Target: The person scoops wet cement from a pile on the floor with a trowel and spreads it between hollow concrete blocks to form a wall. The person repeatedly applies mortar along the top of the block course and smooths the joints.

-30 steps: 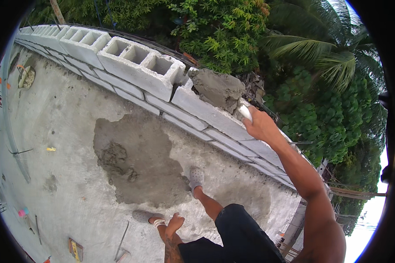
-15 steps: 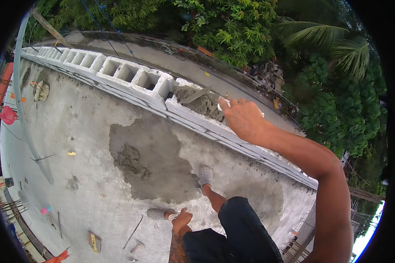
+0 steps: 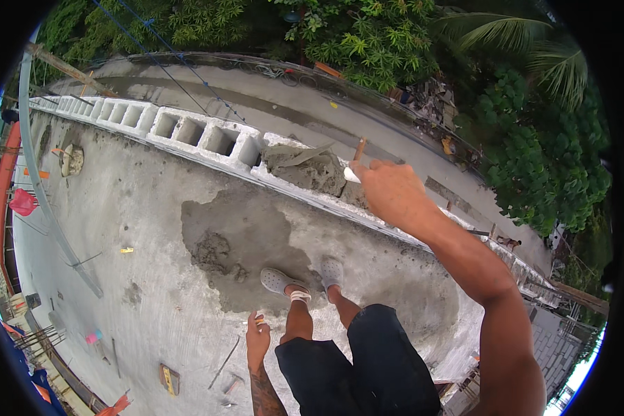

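Note:
My right hand is closed around the white handle of a trowel, over the top of the hollow-block wall. The trowel's grey blade lies on a heap of wet mortar on the wall top, just right of the last raised hollow block. Low in front of me, my left hand hangs beside my leg with its fingers closed on a small pale stick with an orange-yellow end, too small to name surely.
Wet mortar is spread on the concrete floor by my feet. To the left lie a spirit level on a block, a hammer and a pink cup. A grey pipe curves upward. Beyond the wall runs a road.
My left foot has stepped forward onto the mortar patch. My left hand has swung to the left, away from my leg. My right hand stays at the mortar with the trowel.

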A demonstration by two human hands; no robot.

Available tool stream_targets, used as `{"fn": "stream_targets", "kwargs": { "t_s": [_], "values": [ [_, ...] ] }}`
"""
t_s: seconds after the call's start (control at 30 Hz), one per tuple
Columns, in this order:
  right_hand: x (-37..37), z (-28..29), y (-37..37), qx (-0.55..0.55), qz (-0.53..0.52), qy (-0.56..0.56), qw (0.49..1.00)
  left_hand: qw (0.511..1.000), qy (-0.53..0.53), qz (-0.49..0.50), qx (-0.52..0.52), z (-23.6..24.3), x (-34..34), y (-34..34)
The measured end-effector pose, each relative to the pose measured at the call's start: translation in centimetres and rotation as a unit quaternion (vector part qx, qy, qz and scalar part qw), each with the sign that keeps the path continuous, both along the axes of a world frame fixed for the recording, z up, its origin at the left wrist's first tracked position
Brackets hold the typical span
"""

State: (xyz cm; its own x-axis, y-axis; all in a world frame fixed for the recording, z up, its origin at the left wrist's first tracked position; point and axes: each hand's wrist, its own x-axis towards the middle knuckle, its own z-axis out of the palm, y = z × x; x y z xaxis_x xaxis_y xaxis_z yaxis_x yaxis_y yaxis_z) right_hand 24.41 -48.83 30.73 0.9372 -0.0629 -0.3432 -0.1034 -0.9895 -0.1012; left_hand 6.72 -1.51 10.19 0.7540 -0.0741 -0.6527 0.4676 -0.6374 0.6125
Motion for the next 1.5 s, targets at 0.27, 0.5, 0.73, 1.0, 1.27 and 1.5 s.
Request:
{"fn": "stream_targets", "kwargs": {
  "t_s": [0.27,0.5,0.73,1.0,1.27,1.5],
  "values": [
    [-16.7,-6.5,0.1,0.59,-0.616,0.081,0.516,0.993,0.077,0.008,0.087,-3.5,-2.8,6.2],
    [-5.3,-8.2,7.7,0.597,-0.592,0.151,0.52,0.991,0.104,0.025,0.078,-5.1,-1.8,8.3],
    [0.6,-8.2,11.9,0.222,-0.335,-0.087,0.912,0.993,0.104,0.007,0.048,-6.3,3.5,10.7],
    [0.5,-8.7,16.3,0.24,-0.326,-0.11,0.908,0.996,0.087,0.025,0.011,-5.7,9.5,12.3],
    [-4.2,-5.0,16.5,0.583,-0.701,-0.023,0.411,0.99,0.129,0.047,0.018,-5.4,12.8,12.9],
    [2.2,-9.0,19.4,0.503,-0.599,-0.06,0.62,0.985,0.139,0.093,-0.033,-5.5,12.4,12.0]
  ]
}}
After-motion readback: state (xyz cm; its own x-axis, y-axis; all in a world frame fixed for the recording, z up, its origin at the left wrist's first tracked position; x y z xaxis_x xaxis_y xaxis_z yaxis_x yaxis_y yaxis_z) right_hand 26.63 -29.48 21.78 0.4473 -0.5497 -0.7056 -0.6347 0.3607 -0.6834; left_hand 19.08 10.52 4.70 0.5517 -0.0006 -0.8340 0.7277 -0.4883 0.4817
